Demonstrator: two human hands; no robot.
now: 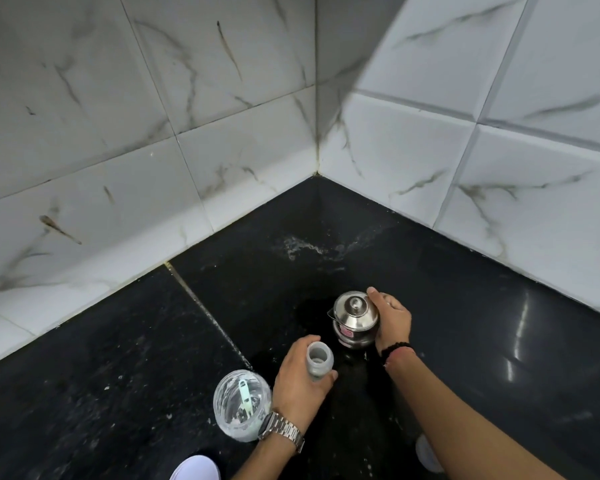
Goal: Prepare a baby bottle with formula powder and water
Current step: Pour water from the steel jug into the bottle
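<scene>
Black stone counter (118, 358) in white-tiled corner, left hand (300, 379) gripping open bottle (319, 358) — right hand (392, 317) clasping steel kettle (355, 317)

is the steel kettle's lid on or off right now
On. The domed lid with its knob sits on the steel kettle, which stands upright on the black counter with the right hand around its side.

A black stone counter (465, 341) carries a steel kettle (355, 320), an open powder jar (241, 403) and a water smear (312, 249).

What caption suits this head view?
Left hand holds open baby bottle; right hand grips steel kettle.
</scene>
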